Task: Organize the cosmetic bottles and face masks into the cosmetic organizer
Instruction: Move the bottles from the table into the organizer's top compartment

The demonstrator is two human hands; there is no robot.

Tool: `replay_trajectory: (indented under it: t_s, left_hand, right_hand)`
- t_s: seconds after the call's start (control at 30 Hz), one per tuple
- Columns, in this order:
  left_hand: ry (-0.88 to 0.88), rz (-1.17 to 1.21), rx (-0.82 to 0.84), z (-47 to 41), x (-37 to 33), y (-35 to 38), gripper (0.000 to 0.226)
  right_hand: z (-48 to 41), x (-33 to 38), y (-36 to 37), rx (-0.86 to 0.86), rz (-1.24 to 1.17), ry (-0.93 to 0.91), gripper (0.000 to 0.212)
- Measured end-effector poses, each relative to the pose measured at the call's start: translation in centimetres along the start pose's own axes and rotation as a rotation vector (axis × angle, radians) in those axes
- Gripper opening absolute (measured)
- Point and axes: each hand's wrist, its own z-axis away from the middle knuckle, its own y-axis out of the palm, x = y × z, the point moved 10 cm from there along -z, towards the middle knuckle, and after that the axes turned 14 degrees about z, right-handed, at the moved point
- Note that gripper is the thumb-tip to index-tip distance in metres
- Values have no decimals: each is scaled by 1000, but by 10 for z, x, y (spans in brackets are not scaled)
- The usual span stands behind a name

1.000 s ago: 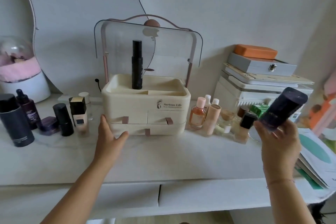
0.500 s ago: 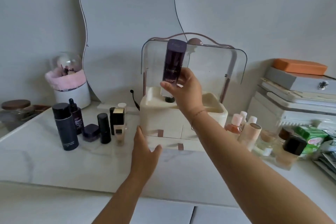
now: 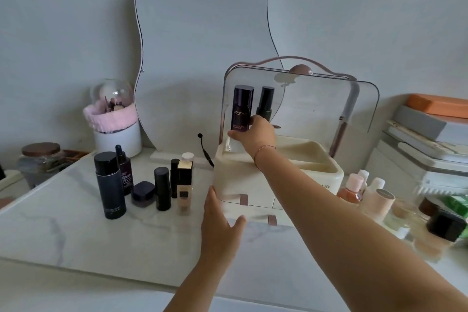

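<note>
While my right hand (image 3: 255, 132) lowers the purple bottle (image 3: 241, 109) into the back left compartment of the cosmetic organizer (image 3: 253, 180), my fingers are curled round its lower half, thumb across the front, so the grip is closed on it and the bottle stands upright with its dark cap at the top. I hold it low, I think, so that the base can find the compartment without my knuckles catching the raised clear lid (image 3: 316, 104). Whether the pale base already rests on the compartment floor I cannot tell, since the rim hides it. Just beside it, behind my fingers, stands a slim black bottle (image 3: 266, 102), already in the tray.

My left hand (image 3: 217, 220) lies flat and spread against the organizer's front left corner, holding nothing, thumb out toward the lower drawer; it seems there to keep the light box from sliding on the smooth tabletop (image 3: 76, 230) as I press down.

The organizer is cream plastic, matte, with rounded corners, brownish-pink drawer tabs and a curved handle over the glossy transparent lid. The purple bottle is a glossy, flat-sided column, likely slippery. The tabletop is white with grey marble veining.

Waiting to the left stand a tall black bottle (image 3: 109, 185), a dropper bottle (image 3: 124, 172), a squat dark jar (image 3: 143, 192) and a foundation bottle (image 3: 184, 187); to the right, blurred, are peach bottles (image 3: 352, 189). I see no face masks that I can identify
</note>
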Motion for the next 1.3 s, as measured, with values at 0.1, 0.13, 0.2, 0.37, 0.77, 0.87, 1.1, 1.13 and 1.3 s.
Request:
replay_trajectory:
  t_s: [0.1, 0.13, 0.2, 0.37, 0.77, 0.87, 1.1, 1.13, 1.3]
  left_hand:
    - [11, -4, 1, 0, -1, 0, 88]
    - [13, -6, 2, 0, -2, 0, 88]
    - [15, -11, 5, 0, -2, 0, 88]
    - [2, 4, 9, 0, -1, 1, 88]
    - [-18, 22, 22, 0, 0, 1, 88]
    - [-14, 20, 20, 1, -1, 1, 88]
    - [7, -8, 18, 1, -4, 1, 89]
    - [5, -14, 16, 1, -3, 1, 89]
    - [-5, 1, 20, 1, -3, 1, 89]
  right_hand:
    - [-2, -10, 7, 54, 113, 64, 27]
    - [-3, -14, 10, 83, 169, 77, 31]
    - [-3, -17, 14, 121, 263, 81, 31]
    - [-6, -15, 15, 109, 436, 69, 25]
    - [-11, -13, 13, 71, 428, 73, 25]
    - [-12, -17, 12, 66, 372, 65, 22]
    - [-12, -52, -27, -81, 86, 128, 37]
    - [-13, -56, -25, -51, 54, 146, 43]
    - [-19, -50, -14, 43, 88, 89, 27]
